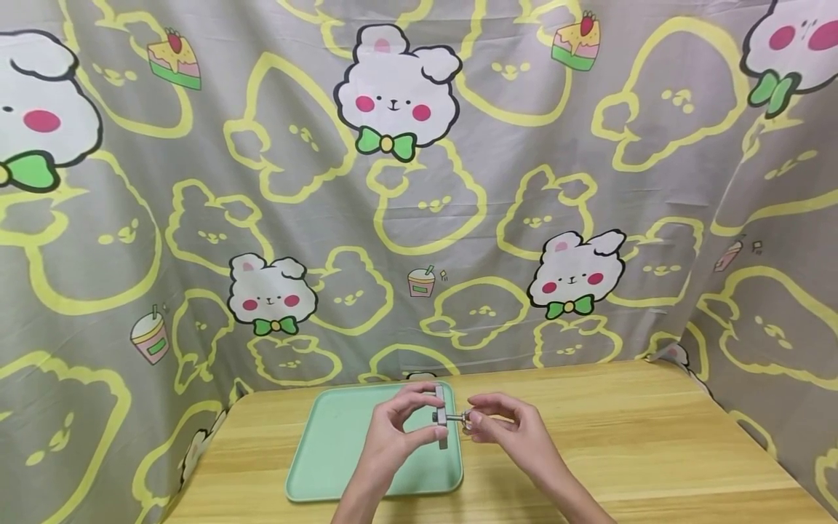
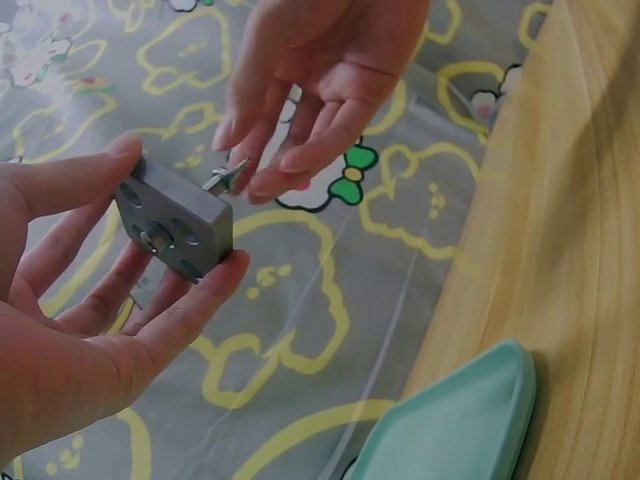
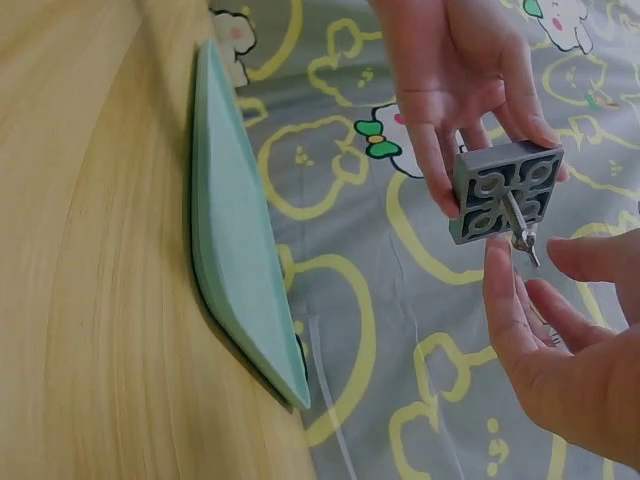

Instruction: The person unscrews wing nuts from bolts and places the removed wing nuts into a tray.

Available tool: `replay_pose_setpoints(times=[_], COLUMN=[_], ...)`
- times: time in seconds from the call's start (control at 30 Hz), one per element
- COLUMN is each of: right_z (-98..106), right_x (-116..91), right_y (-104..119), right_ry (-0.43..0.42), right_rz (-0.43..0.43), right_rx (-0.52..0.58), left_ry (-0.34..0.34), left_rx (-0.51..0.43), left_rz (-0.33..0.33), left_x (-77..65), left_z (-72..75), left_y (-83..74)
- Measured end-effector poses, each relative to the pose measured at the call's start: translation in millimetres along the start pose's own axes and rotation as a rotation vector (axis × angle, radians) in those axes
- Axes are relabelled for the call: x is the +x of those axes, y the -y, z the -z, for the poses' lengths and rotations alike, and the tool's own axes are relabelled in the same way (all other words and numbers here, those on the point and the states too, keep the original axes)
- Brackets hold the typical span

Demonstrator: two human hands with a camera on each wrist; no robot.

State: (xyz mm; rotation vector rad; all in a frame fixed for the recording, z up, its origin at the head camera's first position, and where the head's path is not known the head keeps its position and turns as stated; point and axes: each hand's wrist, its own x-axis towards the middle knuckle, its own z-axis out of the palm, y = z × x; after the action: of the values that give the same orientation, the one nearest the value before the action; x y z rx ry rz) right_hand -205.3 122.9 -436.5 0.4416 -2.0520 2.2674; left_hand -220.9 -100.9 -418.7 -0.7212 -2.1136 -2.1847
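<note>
My left hand (image 1: 393, 431) holds a grey square block (image 2: 178, 213) by its edges, between thumb and fingers, above the tray's right side. Four round recesses mark the block's face in the right wrist view. A metal bolt (image 1: 454, 418) runs through its middle, its head on the left side and its threaded end to the right. A small wing nut (image 3: 524, 242) sits near that end. My right hand (image 1: 513, 426) is around the wing nut with fingers loosely bent. In the right wrist view, thumb and index finger stand slightly apart from it on either side.
A mint-green tray (image 1: 340, 444) lies on the wooden table (image 1: 628, 437), under and left of my hands. Grey cloth (image 1: 484, 218) with bear-like figures hangs behind the table and along both sides.
</note>
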Motion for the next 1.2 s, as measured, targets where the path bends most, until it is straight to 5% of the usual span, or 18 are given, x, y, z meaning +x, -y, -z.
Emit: replay_pose_setpoints(times=[0.23, 0.77, 0.93, 1.2], right_z=[2, -3, -7, -7], right_x=[0, 0, -2, 1], right_y=[-1, -6, -9, -14], right_ry=[0.037, -0.032, -0.071, -0.064], right_rz=[-0.057, 0.079, 0.278, 0.815], right_rx=[0.038, -0.148, -0.270, -0.538], left_ry=[0.007, 0.016, 0.017, 0.019], left_rx=[0.031, 0.024, -0.025, -0.087], left_rz=[-0.011, 0.008, 0.025, 0.038], left_x=[-0.2, -0.5, -0.7, -0.7], left_z=[-2.1, -2.2, 0.7, 4.5], left_y=[1.3, 1.4, 0.5, -1.0])
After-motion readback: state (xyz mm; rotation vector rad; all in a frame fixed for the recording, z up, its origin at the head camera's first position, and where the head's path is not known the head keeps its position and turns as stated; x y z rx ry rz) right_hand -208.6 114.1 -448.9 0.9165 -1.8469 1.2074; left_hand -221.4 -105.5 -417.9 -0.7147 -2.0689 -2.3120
